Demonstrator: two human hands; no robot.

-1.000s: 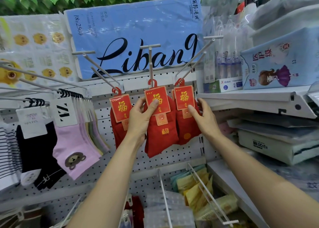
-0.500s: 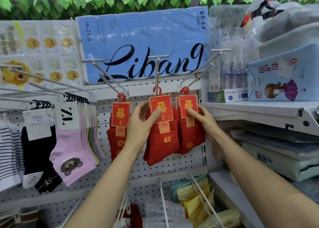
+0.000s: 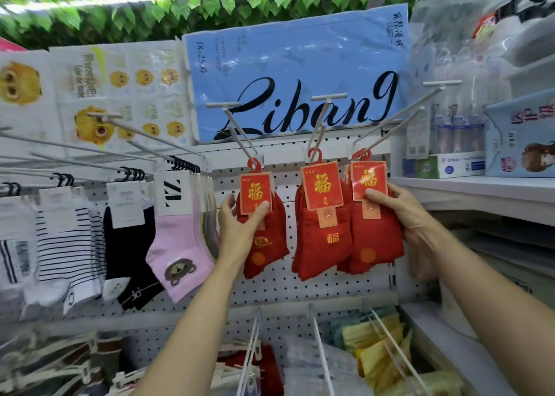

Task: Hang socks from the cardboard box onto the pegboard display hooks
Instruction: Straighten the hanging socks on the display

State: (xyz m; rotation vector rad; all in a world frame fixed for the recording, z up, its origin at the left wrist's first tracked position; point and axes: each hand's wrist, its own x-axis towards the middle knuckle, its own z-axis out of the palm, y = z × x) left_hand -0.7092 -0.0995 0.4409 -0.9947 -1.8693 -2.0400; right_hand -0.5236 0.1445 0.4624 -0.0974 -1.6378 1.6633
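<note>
On the white pegboard, three red sock packs are hanging from hooks. The left hand is pinching the left red pack, hiding its edge; the right hand is gripping the right red pack. The middle red pack is hanging free between them. The cardboard box is lying out of view.

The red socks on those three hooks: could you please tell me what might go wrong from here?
1. The left hand grips the left red pack by its card; a downward tug could tear the card or slip its hanger off the hook.
2. The right hand holds the right pack, which overlaps the middle pack; moving it could drag that one along.
3. The long hook tips point outward near the arms and could snag them.
</note>
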